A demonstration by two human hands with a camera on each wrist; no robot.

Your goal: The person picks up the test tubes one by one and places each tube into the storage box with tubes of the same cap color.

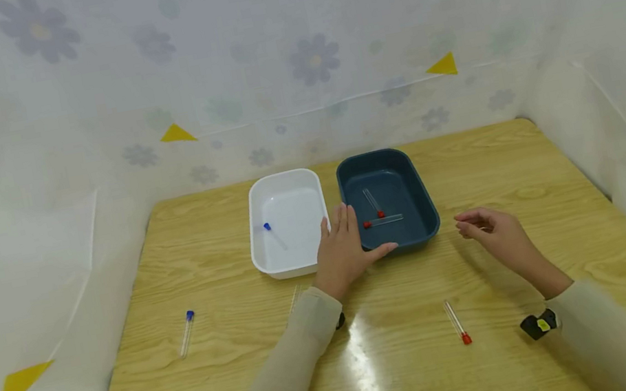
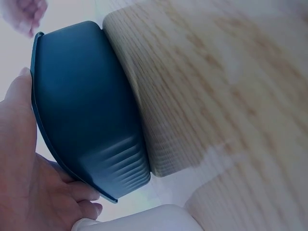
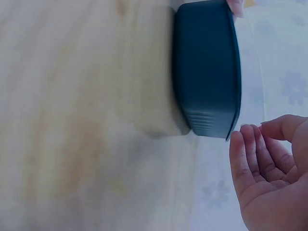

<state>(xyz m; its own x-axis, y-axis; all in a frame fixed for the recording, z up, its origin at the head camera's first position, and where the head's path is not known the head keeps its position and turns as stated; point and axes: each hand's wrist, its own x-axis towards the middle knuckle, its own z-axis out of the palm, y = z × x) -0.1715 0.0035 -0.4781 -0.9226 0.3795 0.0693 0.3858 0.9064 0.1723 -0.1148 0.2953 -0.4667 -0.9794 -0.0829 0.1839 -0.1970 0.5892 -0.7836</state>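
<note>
My left hand (image 1: pixel 341 253) rests at the near left corner of a dark blue tray (image 1: pixel 422 193), fingers straight along its left rim and thumb spread over its front rim. In the left wrist view the thumb and fingers touch the rim. Two clear tubes with red caps lie inside, one tube (image 1: pixel 385 220) crosswise and one (image 1: pixel 373 202) lengthwise. My right hand (image 1: pixel 500 241) hovers right of the tray, fingers loosely bent, nothing in them; the right wrist view also shows this hand (image 3: pixel 269 168) beside the tray's rim.
Left of the dark tray stands a white tray (image 1: pixel 295 270) holding a blue-capped tube (image 1: pixel 274 234). On the wooden table lie a blue-capped tube (image 1: pixel 187 334) at left and a red-capped tube (image 1: pixel 457 324) at front right. Another tube (image 1: pixel 294 299) is partly hidden by the left forearm.
</note>
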